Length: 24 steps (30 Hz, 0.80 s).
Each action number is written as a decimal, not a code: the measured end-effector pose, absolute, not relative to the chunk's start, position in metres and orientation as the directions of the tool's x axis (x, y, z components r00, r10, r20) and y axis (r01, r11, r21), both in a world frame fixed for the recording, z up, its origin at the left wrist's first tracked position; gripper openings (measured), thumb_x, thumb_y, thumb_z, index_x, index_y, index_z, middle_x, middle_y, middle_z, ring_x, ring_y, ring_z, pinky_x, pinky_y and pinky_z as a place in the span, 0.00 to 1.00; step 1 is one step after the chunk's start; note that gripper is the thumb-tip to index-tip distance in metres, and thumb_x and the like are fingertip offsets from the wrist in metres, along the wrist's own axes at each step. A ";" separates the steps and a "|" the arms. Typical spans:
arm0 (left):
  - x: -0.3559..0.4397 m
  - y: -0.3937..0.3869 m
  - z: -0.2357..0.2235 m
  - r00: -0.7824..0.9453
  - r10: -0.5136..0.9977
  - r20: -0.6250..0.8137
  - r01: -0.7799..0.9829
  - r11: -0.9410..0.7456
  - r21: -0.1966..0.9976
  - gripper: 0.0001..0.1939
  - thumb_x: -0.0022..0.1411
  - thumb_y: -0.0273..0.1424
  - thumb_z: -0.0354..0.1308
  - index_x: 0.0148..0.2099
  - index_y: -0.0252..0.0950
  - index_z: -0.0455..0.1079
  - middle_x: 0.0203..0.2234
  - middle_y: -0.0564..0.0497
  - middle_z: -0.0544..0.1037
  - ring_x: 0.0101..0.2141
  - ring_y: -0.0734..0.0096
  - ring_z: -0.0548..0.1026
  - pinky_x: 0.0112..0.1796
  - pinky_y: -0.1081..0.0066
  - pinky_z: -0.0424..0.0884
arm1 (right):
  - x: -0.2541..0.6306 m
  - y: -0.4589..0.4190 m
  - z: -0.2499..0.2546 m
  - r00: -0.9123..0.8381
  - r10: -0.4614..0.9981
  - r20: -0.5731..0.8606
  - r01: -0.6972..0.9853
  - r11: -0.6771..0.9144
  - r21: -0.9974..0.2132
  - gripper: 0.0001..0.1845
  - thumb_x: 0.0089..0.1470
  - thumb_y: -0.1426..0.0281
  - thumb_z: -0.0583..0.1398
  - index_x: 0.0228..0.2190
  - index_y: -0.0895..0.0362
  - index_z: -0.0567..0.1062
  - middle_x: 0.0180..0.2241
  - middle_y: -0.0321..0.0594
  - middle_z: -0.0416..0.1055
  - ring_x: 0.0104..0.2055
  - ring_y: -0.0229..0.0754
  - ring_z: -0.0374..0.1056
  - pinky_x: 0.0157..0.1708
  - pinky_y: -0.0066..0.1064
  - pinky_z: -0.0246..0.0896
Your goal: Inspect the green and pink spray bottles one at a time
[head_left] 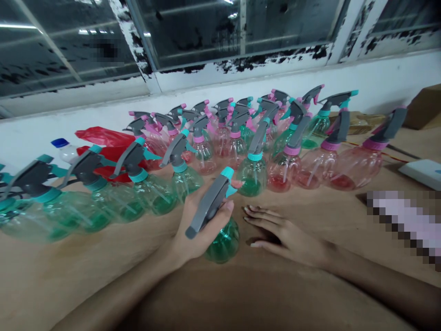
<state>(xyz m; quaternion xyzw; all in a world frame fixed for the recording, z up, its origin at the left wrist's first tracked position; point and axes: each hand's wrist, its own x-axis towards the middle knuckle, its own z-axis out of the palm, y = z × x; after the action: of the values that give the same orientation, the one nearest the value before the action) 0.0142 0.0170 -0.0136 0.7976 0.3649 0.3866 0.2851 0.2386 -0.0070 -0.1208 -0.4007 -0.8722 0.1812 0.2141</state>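
Observation:
My left hand [197,225] is wrapped round the neck of a green spray bottle [222,243], just under its grey trigger head with a teal nozzle. The bottle is upright at the near side of the table, and its neck is hidden behind my fingers. Right of it, my right hand [275,230] lies on the tabletop with its fingers stretched out, holding nothing. Just beyond both hands stands another green spray bottle [254,177] with a teal collar. Beside that one is a pink spray bottle [284,170].
A row of green spray bottles [127,202] runs off to the left. Several pink and green ones crowd toward the wall, near a red plastic bag [106,138] and a blue-capped bottle [67,149]. At right are a cardboard box [423,108] and a white device [423,172].

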 end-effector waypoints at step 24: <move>0.015 0.015 -0.014 0.424 0.825 0.374 0.354 -0.531 0.770 0.08 0.60 0.30 0.51 0.42 0.44 0.67 0.21 0.58 0.62 0.21 0.71 0.62 0.25 0.70 0.63 | 0.238 -0.007 -0.120 -0.585 0.778 0.228 0.639 0.615 -0.462 0.32 0.59 0.55 0.54 0.60 0.55 0.58 0.62 0.41 0.55 0.64 0.45 0.50 0.61 0.46 0.49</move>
<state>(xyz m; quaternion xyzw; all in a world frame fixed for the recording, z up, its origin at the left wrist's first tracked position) 0.0154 0.0152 -0.0137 0.7860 0.3750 0.3841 0.3066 0.2379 -0.0072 -0.1202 -0.4053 -0.8742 0.1678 0.2083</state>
